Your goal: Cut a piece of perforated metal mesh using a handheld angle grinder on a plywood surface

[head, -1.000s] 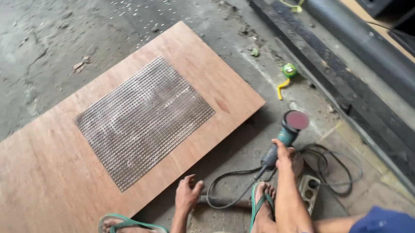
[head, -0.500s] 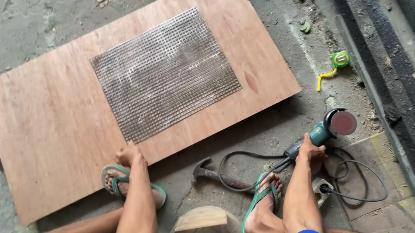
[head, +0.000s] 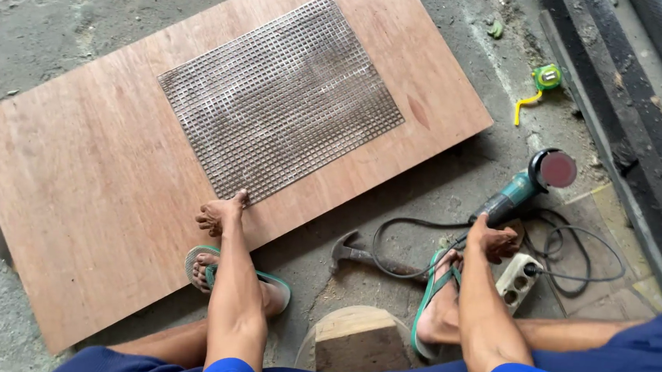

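Left hand point(head: 219, 215) rests with fingers loosely curled at the near edge of the one wire mesh panel point(head: 281, 97), which lies flat on the single plywood sheet point(head: 74, 191); right hand point(head: 490, 240) is clenched round the one angle grinder point(head: 521, 188) on the floor; mesh appears uncut; one hammer point(head: 357, 251), one tape measure point(head: 544, 78), one power strip point(head: 519, 278).
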